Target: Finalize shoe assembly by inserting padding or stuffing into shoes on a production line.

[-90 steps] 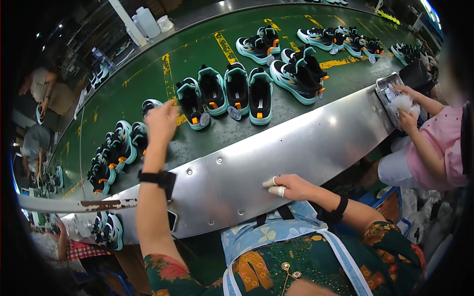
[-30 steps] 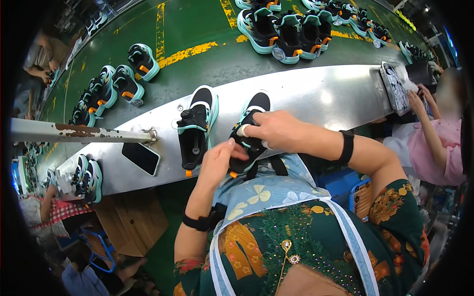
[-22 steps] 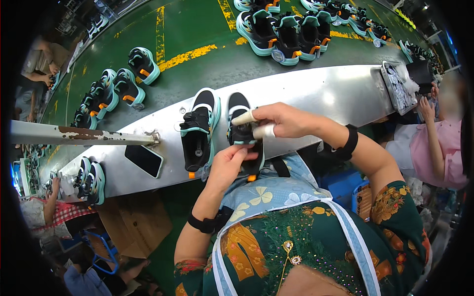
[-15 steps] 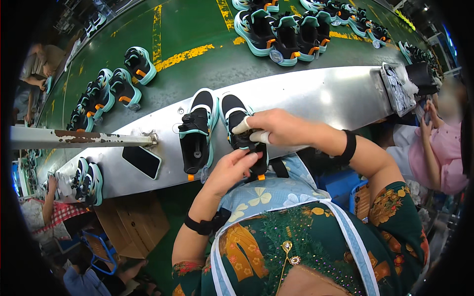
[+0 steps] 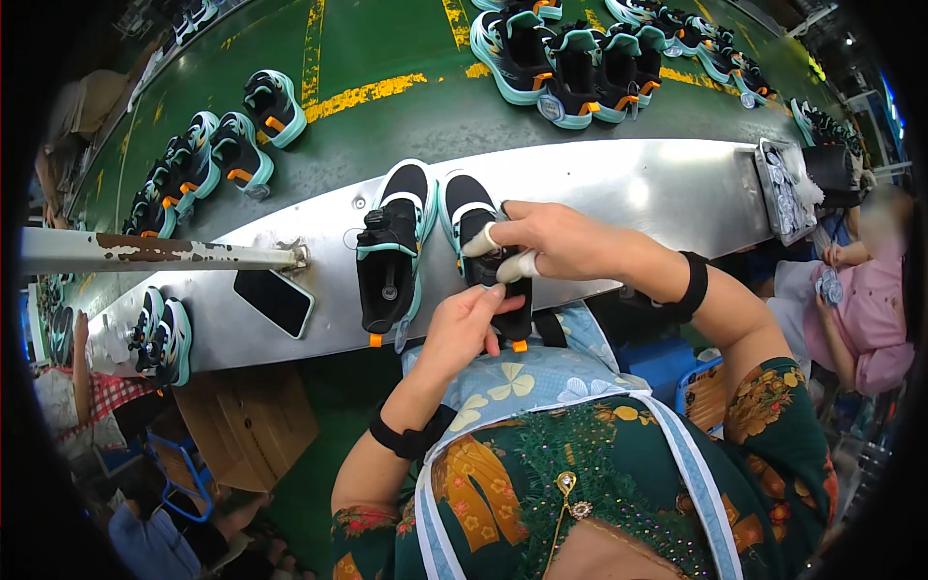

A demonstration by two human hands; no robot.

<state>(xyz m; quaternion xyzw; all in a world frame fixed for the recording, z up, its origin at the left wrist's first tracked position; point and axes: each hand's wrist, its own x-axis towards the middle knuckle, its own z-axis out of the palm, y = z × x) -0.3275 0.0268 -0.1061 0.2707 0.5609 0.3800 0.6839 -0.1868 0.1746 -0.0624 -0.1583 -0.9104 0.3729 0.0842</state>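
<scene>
The largest thing here is the green work surface [image 5: 377,53], with worn yellow lines, carrying rows of black, white and mint shoes. In front of it runs the metal desk [image 5: 628,227], crossed at the left by a chipped white pole [image 5: 193,249]. Several grouped shoes [image 5: 575,72] on the green surface lie beyond both hands, so nothing is being done to them at this moment.

On the desk, right before the person, a pair stands side by side with toes pointing away. The left shoe [image 5: 391,246] is free of the hands, its collar gaping and a thin loop at its side; whether it has been dealt with, I cannot tell. The right shoe [image 5: 466,205] is the one being worked, and I judge its handling to be partway, since both hands are on it at the lacing and opening.

The right hand [image 5: 570,242] is clamped on the lacing, two fingers in pale covers bracketing it. The left hand [image 5: 464,331] has thumb and forefinger near each other at the shoe's opening; whether they pinch the tongue I cannot tell. Smaller, a phone [image 5: 275,303] lies flat, left of the pair; smallest are those finger covers [image 5: 480,242]
</scene>
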